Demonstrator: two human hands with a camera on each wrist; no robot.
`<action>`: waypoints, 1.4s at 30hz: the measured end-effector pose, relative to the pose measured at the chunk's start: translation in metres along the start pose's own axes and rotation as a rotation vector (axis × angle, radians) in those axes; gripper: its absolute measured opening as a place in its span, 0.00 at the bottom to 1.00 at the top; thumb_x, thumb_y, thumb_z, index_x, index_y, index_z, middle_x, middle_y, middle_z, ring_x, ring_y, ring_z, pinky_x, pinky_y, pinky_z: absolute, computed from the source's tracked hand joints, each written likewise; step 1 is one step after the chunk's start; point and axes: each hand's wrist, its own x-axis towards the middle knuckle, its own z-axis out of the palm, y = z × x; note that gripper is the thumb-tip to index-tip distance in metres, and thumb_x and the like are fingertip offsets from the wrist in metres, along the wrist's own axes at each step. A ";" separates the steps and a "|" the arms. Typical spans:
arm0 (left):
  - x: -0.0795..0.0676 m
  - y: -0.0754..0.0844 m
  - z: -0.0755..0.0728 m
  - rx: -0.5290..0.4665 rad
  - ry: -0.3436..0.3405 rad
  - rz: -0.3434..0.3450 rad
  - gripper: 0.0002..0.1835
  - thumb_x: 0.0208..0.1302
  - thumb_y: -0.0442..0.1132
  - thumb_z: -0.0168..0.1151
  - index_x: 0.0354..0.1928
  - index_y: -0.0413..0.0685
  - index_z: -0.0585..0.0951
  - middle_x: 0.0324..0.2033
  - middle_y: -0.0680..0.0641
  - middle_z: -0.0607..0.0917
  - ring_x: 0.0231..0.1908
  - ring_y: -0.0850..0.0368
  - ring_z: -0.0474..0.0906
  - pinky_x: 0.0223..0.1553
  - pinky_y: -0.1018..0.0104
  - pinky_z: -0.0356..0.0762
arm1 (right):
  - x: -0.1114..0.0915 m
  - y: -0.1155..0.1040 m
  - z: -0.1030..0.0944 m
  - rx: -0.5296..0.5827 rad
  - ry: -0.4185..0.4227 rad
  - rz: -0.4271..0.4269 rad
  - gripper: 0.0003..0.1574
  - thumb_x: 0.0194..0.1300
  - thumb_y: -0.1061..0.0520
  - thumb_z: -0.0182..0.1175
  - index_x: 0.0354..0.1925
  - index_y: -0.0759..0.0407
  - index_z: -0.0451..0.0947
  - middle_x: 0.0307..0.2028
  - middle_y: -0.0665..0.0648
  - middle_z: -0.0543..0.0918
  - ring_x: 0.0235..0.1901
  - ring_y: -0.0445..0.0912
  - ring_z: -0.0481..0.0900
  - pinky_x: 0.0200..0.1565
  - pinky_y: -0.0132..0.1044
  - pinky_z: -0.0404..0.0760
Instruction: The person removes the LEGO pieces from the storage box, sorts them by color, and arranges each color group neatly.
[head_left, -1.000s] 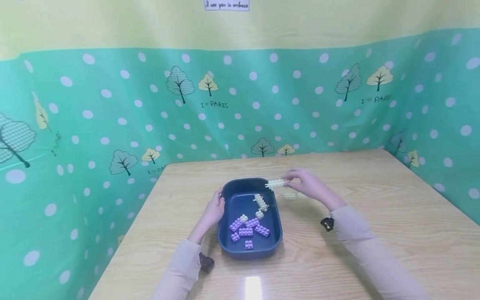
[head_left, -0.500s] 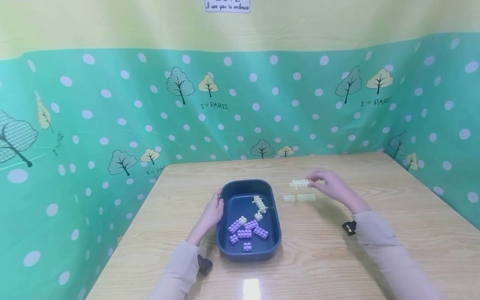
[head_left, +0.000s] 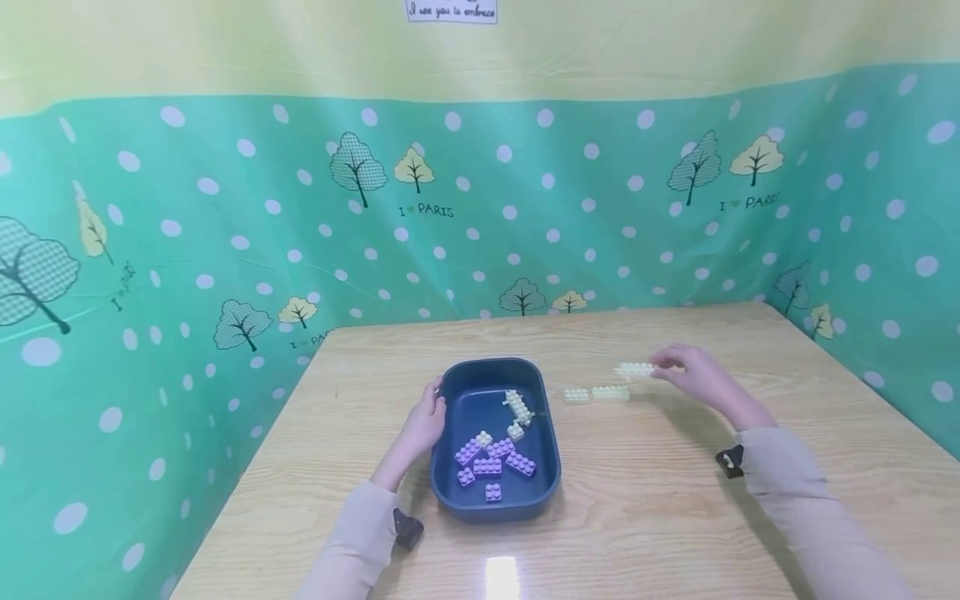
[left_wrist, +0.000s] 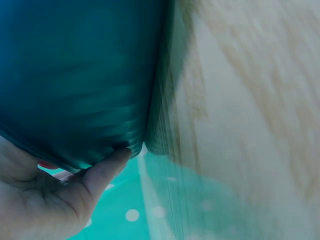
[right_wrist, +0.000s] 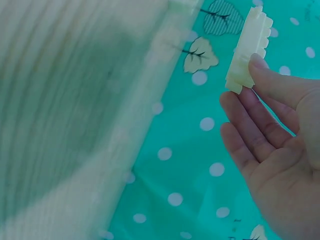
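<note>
My right hand [head_left: 703,379] pinches a long pale yellow building block [head_left: 634,369] by one end, just above the table. In the right wrist view the thumb [right_wrist: 275,82] presses on that block [right_wrist: 246,50], which has knobbed edges. On the table in front of it lie a short pale yellow block [head_left: 576,395] and a longer one [head_left: 611,392], end to end. With my left hand [head_left: 424,423] I grip the left side of a dark blue box [head_left: 465,410]; the left wrist view has the thumb [left_wrist: 107,172] against its wall. Several purple blocks [head_left: 487,467] and a few pale yellow blocks [head_left: 517,407] lie inside.
The wooden table [head_left: 637,517] carries the box left of its middle. A green dotted cloth with printed trees [head_left: 450,250] hangs behind the table and along both sides. A bright reflection shows near the front.
My right hand has carried the pale yellow block rightwards, away from the box's far right corner, past the two blocks on the table. The left hand has kept its hold on the box.
</note>
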 end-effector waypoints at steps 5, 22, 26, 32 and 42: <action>0.001 0.000 -0.001 -0.009 -0.003 -0.016 0.25 0.71 0.34 0.37 0.68 0.32 0.56 0.62 0.28 0.66 0.61 0.32 0.65 0.61 0.42 0.65 | -0.004 0.010 -0.002 -0.008 -0.009 0.012 0.18 0.60 0.60 0.61 0.47 0.72 0.78 0.42 0.69 0.82 0.43 0.62 0.79 0.50 0.60 0.74; 0.001 0.001 -0.001 -0.005 -0.007 -0.015 0.25 0.72 0.35 0.37 0.68 0.32 0.56 0.61 0.27 0.68 0.59 0.32 0.67 0.59 0.43 0.69 | -0.012 0.029 -0.003 -0.021 -0.076 0.066 0.15 0.59 0.62 0.61 0.43 0.72 0.79 0.40 0.69 0.83 0.42 0.62 0.80 0.48 0.58 0.76; 0.000 0.001 -0.001 -0.007 -0.009 -0.016 0.25 0.72 0.34 0.37 0.68 0.32 0.56 0.61 0.27 0.68 0.60 0.32 0.67 0.59 0.42 0.68 | -0.013 0.034 0.000 -0.018 -0.095 0.091 0.14 0.59 0.63 0.60 0.43 0.71 0.79 0.40 0.68 0.83 0.42 0.61 0.80 0.47 0.57 0.77; -0.001 0.001 -0.001 -0.011 -0.009 -0.007 0.25 0.71 0.33 0.37 0.68 0.31 0.56 0.62 0.27 0.66 0.61 0.32 0.65 0.61 0.42 0.65 | -0.012 0.038 0.006 -0.009 -0.121 0.109 0.14 0.59 0.62 0.60 0.43 0.71 0.79 0.38 0.67 0.84 0.41 0.60 0.80 0.46 0.56 0.78; -0.001 0.002 -0.002 -0.008 -0.008 0.009 0.25 0.71 0.33 0.37 0.67 0.30 0.56 0.65 0.29 0.63 0.62 0.32 0.62 0.62 0.41 0.63 | -0.008 0.040 0.009 -0.004 -0.150 0.114 0.14 0.59 0.63 0.60 0.42 0.72 0.79 0.37 0.66 0.84 0.40 0.59 0.80 0.46 0.55 0.78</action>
